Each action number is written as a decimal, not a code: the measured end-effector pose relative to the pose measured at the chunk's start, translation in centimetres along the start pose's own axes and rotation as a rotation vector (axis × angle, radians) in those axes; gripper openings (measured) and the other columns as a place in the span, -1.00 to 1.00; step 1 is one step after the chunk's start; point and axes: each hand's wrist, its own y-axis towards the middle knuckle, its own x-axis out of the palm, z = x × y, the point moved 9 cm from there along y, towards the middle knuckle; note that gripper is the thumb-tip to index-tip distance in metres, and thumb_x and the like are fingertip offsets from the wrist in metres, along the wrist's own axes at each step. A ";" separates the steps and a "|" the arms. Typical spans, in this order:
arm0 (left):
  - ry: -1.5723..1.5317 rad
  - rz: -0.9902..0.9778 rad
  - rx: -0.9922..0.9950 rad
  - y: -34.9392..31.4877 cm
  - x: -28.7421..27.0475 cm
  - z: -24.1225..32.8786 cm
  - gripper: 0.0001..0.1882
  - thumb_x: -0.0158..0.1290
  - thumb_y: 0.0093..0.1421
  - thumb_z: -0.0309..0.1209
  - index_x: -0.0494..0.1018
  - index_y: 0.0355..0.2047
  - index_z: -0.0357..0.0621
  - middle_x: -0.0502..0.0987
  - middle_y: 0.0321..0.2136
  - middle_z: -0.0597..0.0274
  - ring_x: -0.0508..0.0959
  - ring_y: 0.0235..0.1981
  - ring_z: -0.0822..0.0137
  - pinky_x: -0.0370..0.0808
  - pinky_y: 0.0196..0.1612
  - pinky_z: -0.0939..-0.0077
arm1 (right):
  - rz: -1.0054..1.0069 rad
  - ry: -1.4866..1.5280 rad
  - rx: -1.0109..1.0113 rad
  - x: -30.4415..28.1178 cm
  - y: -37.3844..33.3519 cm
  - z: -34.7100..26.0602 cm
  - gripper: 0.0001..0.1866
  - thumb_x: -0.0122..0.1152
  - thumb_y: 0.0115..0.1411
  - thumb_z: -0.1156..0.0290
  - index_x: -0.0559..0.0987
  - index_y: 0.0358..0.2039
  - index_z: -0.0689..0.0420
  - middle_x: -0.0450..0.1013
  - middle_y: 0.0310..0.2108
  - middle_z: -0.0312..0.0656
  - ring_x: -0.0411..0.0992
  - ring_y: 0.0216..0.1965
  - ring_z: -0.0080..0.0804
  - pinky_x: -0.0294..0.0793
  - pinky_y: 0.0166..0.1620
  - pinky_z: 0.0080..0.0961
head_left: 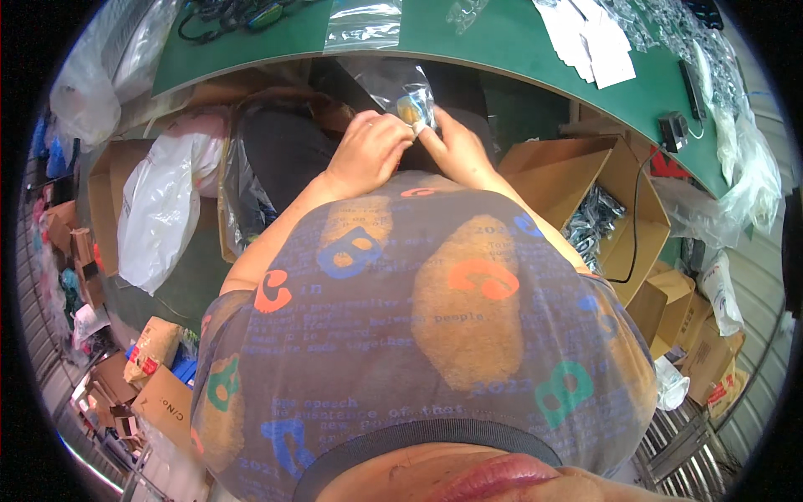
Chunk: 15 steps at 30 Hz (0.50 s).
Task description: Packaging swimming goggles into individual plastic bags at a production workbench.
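In front of my body, below the table's near edge, a small clear plastic bag (411, 84) is between my hands. Something yellowish and blue shows through it, too small to name. My left hand (370, 149) has its fingers curled and pinched together at the bag's lower left side. On the other side, my right hand (458, 149) grips the bag between thumb and fingers. The fingertips of both hands almost meet, and the exact hold of the left fingers is partly hidden.
A green table (493, 38) curves ahead, bearing a clear bag (363, 25), dark cables (222, 21), white papers (592, 42) and a black adapter (672, 131). At right stands an open cardboard box (640, 197) of dark wrapped items; at left, another box (104, 197) beside a white plastic bag (163, 209).
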 end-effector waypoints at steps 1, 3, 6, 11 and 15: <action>-0.003 -0.089 0.005 0.2 0.7 0.3 -0.88 0.15 0.22 -0.48 0.48 -0.23 -0.10 0.55 -0.22 0.21 0.54 -0.11 0.14 0.36 0.08 0.23 | 0.003 0.234 0.044 1.2 0.0 2.5 -0.46 0.09 0.40 0.08 0.41 0.19 0.24 0.60 -0.14 0.06 0.61 -0.13 -0.06 0.57 -0.07 -0.14; -0.220 -0.158 -0.216 -0.3 2.0 -1.8 -0.90 0.13 0.29 -0.43 0.49 -0.21 -0.14 0.58 -0.23 0.22 0.61 -0.26 0.24 0.45 -0.11 0.33 | -0.100 0.834 0.227 4.0 -0.3 4.6 -0.53 0.07 0.44 0.08 0.44 0.13 0.20 0.59 -0.18 -0.16 0.58 -0.25 -0.31 0.59 -0.17 -0.35; -1.086 -0.042 -0.790 -4.4 6.2 -5.4 -0.80 0.10 0.38 -0.40 0.43 -0.08 -0.24 0.59 -0.24 0.19 0.63 -0.33 0.35 0.53 -0.23 0.45 | -0.326 1.185 0.314 6.0 -1.2 3.8 -0.61 0.06 0.46 0.07 0.46 0.06 0.12 0.55 -0.20 -0.22 0.54 -0.32 -0.51 0.55 -0.29 -0.60; -1.510 -0.076 -0.878 -4.4 8.4 -6.0 -0.63 0.15 0.38 -0.24 0.41 0.10 -0.09 0.52 -0.24 0.33 0.50 -0.29 0.55 0.57 -0.21 0.54 | -0.384 1.158 0.380 6.2 -1.7 3.1 -0.66 0.09 0.46 0.15 0.52 0.01 0.16 0.55 -0.19 -0.23 0.54 -0.21 -0.48 0.57 -0.12 -0.51; -1.598 -0.043 -0.916 -4.5 9.4 -6.6 -0.69 0.13 0.39 -0.25 0.47 0.06 -0.09 0.57 -0.13 0.28 0.57 -0.15 0.45 0.57 -0.10 0.49 | -0.465 1.075 0.424 4.4 -3.4 2.2 -0.58 0.20 0.41 0.25 0.48 0.17 0.21 0.54 -0.04 -0.21 0.49 -0.02 -0.49 0.48 0.09 -0.49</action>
